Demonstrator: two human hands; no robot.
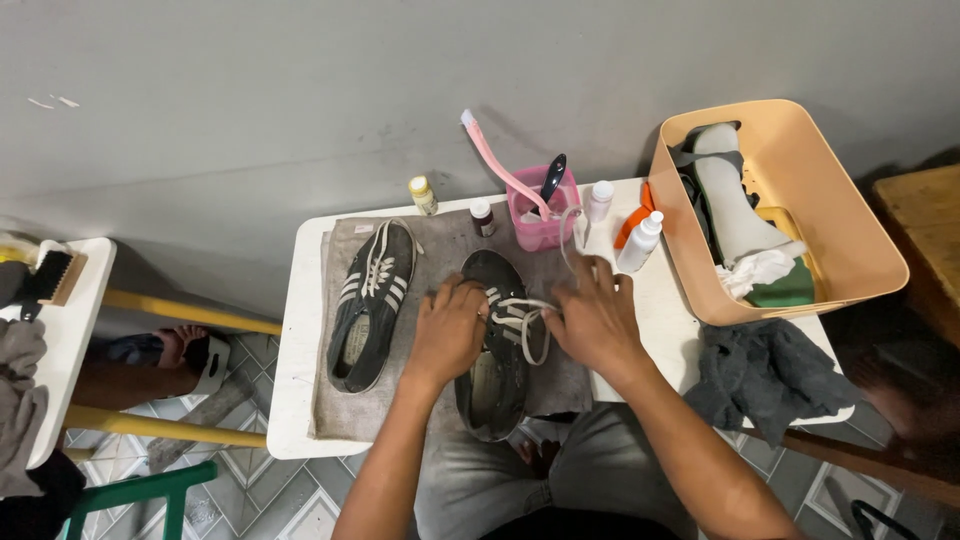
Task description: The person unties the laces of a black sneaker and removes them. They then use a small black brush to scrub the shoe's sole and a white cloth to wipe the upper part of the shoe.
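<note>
Working over a small white table [300,330], the person has both hands on a dark shoe [492,370] that lies on a grey mat [450,235] near the middle of the head view. The left hand [447,330] rests on the shoe's left side, fingers curled and pressed close at the eyelets. The right hand [597,318] sits at the shoe's 3 o'clock, its fingers bunched on the white lace [528,322], which loops across the tongue; whether the tips truly pinch it cannot be told. A second shoe [372,300] with white stripes lies at 9 o'clock of the first, just beside it. At 12 o'clock stands a pink cup [540,215] holding a pink brush [500,165], with small bottles [640,240] near. A tan bin [850,240] sits at 2 o'clock, a grey rag [765,370] below it.
</note>
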